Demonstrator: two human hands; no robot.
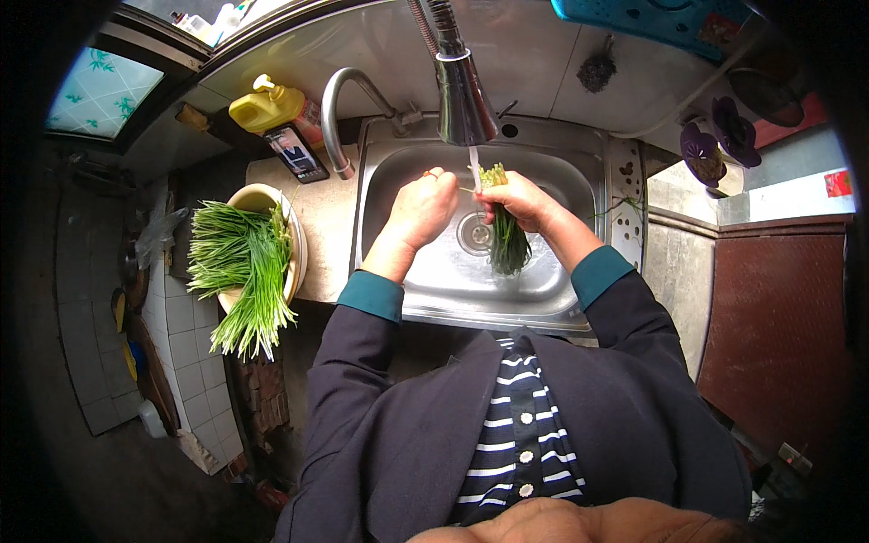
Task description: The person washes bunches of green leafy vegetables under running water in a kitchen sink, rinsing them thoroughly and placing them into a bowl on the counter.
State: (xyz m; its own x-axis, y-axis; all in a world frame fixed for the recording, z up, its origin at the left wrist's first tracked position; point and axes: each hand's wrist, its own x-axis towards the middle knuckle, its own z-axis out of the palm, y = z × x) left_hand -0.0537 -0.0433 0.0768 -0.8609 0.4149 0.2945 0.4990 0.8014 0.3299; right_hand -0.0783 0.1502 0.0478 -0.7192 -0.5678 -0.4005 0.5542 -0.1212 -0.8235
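Observation:
My right hand (519, 202) grips a bunch of wet garlic chives (508, 244) over the stainless-steel sink (434, 285). Their pale cut ends point up towards the tap, and the dark leaves hang down beside the drain (475, 233). Water (474, 163) runs from the pull-down spray head (465, 102) onto the stalk ends and my right fingers. To the left of the bunch, my left hand (422, 207) has its fingers closed, and a thin stalk (466, 189) spans the gap between it and the bunch.
More chives (244, 265) heap over a cream bowl (299, 237) on the left counter (329, 224). Behind it stand a phone (297, 155) and a yellow pump bottle (268, 108). A curved steel faucet (333, 102) arches at the sink's left corner. Stray leaves (621, 203) lie on the right ledge.

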